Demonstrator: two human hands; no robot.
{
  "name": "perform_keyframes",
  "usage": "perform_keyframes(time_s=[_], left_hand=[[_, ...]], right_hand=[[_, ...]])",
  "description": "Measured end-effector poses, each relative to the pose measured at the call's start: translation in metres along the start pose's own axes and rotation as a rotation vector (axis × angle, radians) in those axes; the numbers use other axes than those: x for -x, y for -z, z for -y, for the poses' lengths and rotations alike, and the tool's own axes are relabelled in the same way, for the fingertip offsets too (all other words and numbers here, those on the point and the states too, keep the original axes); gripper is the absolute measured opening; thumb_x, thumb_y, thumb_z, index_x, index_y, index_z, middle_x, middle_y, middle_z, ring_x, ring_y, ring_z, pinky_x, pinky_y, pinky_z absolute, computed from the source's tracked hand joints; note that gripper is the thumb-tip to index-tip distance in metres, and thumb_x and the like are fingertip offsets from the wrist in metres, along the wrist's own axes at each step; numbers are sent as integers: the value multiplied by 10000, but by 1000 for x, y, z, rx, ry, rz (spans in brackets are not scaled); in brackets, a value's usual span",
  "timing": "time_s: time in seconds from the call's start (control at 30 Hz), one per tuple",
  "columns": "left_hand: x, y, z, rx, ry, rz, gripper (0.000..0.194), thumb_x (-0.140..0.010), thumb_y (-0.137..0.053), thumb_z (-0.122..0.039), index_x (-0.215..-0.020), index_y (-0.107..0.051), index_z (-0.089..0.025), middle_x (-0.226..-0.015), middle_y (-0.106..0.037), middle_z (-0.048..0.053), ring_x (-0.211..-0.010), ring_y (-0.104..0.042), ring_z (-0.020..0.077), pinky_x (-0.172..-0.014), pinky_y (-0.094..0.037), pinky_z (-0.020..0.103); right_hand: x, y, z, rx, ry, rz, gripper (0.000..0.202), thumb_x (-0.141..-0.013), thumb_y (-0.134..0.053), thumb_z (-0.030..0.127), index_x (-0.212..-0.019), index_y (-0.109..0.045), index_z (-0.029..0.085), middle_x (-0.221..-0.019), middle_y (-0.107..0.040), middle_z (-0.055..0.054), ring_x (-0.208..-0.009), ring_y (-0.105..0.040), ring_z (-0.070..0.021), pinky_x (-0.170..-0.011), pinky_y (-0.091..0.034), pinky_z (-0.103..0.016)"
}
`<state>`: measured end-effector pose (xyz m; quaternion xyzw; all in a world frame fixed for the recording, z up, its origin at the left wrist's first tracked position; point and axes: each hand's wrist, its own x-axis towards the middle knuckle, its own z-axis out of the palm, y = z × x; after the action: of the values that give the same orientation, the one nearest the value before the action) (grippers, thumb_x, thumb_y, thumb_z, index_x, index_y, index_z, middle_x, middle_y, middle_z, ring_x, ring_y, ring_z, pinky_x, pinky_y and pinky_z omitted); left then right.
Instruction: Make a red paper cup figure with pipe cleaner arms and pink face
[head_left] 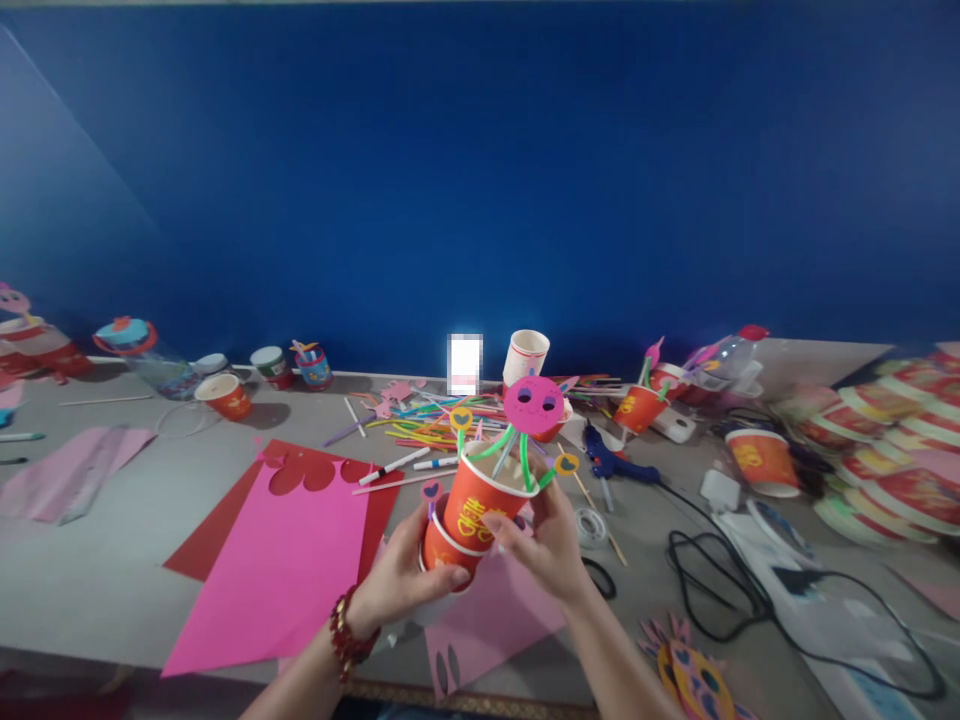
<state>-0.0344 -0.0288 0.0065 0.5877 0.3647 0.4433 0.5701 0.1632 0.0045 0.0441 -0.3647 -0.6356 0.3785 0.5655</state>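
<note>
Two red paper cups with white rims are between my hands at the middle front. My left hand (409, 568), with a beaded bracelet at the wrist, is closed around the lower paper cup (442, 553). The upper paper cup (481, 500), with yellow lettering, sits partly inside it, tilted. My right hand (544, 545) grips the upper cup, thumb on its front and fingers hidden behind. From the upper cup rise green pipe cleaners (525, 460) and a magenta paper face (534, 404). Small yellow discs (567, 465) tip some pipe cleaners.
Pink paper (277, 560) lies over red paper (217, 530) on the left. Coloured pipe cleaners (427, 430) are heaped behind the cups. A blue glue gun (619, 462), its black cord (697, 590) and tape (591, 527) are to the right. Stacked paper bowls (900, 450) stand far right.
</note>
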Motion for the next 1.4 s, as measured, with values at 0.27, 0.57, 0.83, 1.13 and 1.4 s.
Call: perform_keyframes(time_s=[0.27,0.57,0.83,1.13,1.4], left_hand=[[-1,-2,1,1,-32,16,679,-769,-792,-425,-1333,-510,-173,-1201,-664,131,-1015,-659,293,-853,-548,357],[3,2,13,-140,-73,-63,810,-732,-817,-461,-1394,-463,-157,-1272,-638,176,-1106,-641,338,-939,-528,415],[3,5,21,-173,-126,-101,897,-677,-837,-520,-1409,-467,-159,-1314,-618,199,-1192,-600,379,-987,-505,454],[3,5,21,-153,-141,-82,919,-665,-839,-531,-1414,-454,-165,-1338,-586,198,-1189,-598,370,-986,-505,448],[1,5,22,-96,-44,-91,738,-689,-823,-521,-1262,-558,-140,-1139,-670,161,-995,-661,314,-843,-547,392]], right_hand=[[2,2,-4,-89,-11,26,604,-766,-795,333,-1313,-542,290,-1204,-681,-94,-1125,-641,-302,-1012,-487,-467],[1,2,11,-259,-107,32,604,-745,-802,404,-1291,-569,288,-1218,-677,-98,-1183,-611,-313,-1032,-480,-463],[3,4,13,-247,-118,53,656,-712,-816,368,-1312,-567,275,-1185,-704,-102,-1087,-665,-303,-971,-521,-448],[9,5,11,-272,-110,67,555,-681,-836,307,-1198,-636,280,-1113,-730,-74,-988,-700,-280,-900,-556,-409],[12,18,-5,-352,-170,-242,683,-691,-800,502,-1309,-560,337,-1117,-747,-57,-1026,-704,-295,-882,-574,-461]])
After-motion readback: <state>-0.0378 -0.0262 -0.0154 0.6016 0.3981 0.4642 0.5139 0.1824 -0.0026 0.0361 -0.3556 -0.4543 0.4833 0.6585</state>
